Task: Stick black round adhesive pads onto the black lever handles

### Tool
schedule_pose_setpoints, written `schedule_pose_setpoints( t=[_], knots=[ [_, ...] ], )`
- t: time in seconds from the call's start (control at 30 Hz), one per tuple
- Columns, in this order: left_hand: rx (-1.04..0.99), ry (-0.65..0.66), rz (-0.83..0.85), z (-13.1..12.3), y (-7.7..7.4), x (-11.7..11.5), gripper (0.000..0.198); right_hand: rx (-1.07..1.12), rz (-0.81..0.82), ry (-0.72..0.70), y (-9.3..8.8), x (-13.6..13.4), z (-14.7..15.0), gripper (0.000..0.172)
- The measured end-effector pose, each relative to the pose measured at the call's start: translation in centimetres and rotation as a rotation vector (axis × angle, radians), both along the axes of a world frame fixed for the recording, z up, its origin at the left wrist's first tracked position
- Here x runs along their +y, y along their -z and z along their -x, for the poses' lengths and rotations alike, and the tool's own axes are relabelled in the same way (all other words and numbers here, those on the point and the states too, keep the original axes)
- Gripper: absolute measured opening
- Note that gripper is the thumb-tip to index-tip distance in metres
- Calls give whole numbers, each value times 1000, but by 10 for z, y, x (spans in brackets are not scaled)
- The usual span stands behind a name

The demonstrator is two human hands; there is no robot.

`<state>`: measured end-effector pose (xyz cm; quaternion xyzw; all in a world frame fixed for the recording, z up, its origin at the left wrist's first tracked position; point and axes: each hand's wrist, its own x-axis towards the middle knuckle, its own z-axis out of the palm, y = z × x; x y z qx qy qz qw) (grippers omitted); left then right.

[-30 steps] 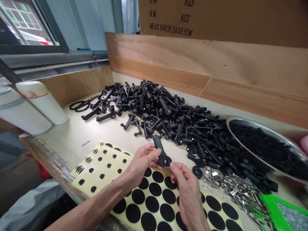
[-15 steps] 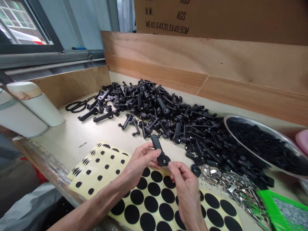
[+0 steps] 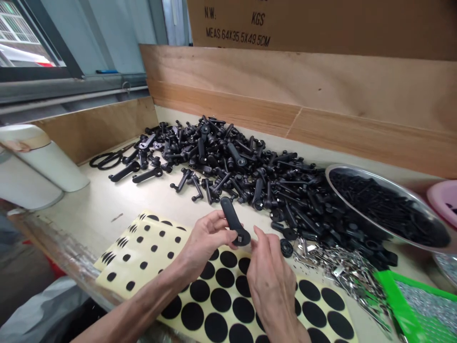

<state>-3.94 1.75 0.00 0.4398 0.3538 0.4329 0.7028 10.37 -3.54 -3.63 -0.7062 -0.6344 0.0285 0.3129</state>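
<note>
My left hand [image 3: 206,238] is shut on a black plastic lever handle [image 3: 232,220], pinching it near its round head with the arm pointing up and away. My right hand [image 3: 269,288] is open, its fingertips just right of the handle's head and apparently not touching it. Below both hands lie sheets of round black stickers on cream backing [image 3: 224,286]. A large heap of similar black handles [image 3: 228,164] lies beyond my hands.
A steel bowl of small black parts [image 3: 387,205] stands at right, beside loose silver metal clips [image 3: 342,271] and a green tray [image 3: 416,305]. Black scissors [image 3: 106,160] and white cylinders [image 3: 39,174] are at left. Plywood boards [image 3: 285,90] back the bench.
My right fingers have come away from the handle's head and spread apart. The handle stands a little more upright in my left hand, and the whole view has shifted slightly.
</note>
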Motion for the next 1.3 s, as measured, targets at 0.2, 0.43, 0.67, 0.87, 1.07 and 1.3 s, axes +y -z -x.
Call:
schedule_pose_setpoints(
  t=[0.2, 0.43, 0.67, 0.87, 1.07, 1.3],
  knots=[
    [-28, 15, 40, 2, -3, 1, 26, 540, 82, -123, -9, 9, -12, 39],
    [-107, 103, 31, -2, -1, -2, 31, 915, 98, -232, -18, 5, 3, 25],
    [236, 134, -14, 89, -31, -41, 43, 838, 116, -274, -9, -9, 6, 31],
    [845, -126, -183, 237, -52, -100, 25, 599, 184, -319, -4, -12, 24, 31],
    [1165, 83, -721, 189, -16, -93, 24, 103, 188, -563, -2, -29, 67, 19],
    [1388, 117, -981, 129, 33, -87, 33, 22, 136, -449, 11, -41, 84, 14]
  ],
)
